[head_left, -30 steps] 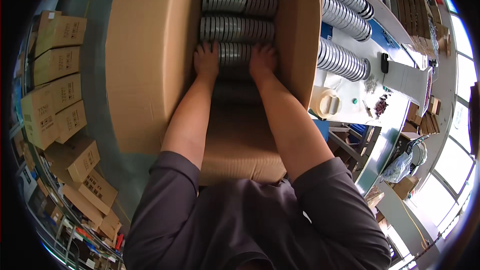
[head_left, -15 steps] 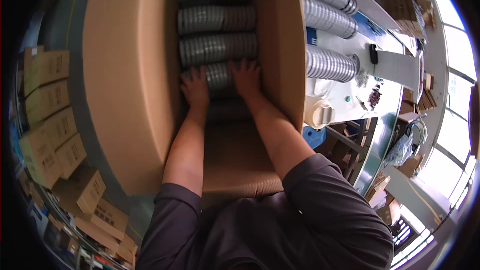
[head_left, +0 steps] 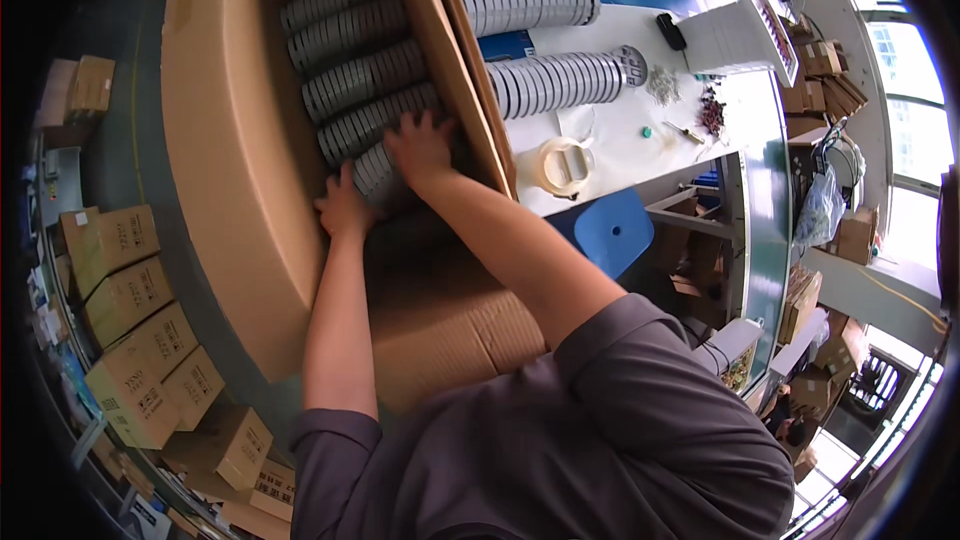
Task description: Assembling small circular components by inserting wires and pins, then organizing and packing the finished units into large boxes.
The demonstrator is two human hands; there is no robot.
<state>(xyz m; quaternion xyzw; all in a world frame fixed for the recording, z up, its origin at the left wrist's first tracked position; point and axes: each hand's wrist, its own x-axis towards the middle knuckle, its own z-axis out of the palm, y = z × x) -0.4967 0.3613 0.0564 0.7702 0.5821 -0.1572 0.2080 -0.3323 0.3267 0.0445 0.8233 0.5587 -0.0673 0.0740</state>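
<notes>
Inside a deep cardboard box, several ribbed grey cylinders lie side by side in a row. They look like stacks of thin round discs. My left hand touches the left end of the nearest cylinder, its fingers apart. Over that cylinder's right end, my right hand rests with fingers spread and slightly bent. The palms' undersides are hidden. Towards me, the inside of the box is in shadow.
To the right, a white-topped table carries more ribbed cylinders, a round cream container and small loose parts. A blue stool stands below its edge. Closed cartons line the left.
My view has turned, so the box and its row of cylinders now appear slanted and further left. Both hands remain at the ends of the nearest cylinder; more of the table shows.
</notes>
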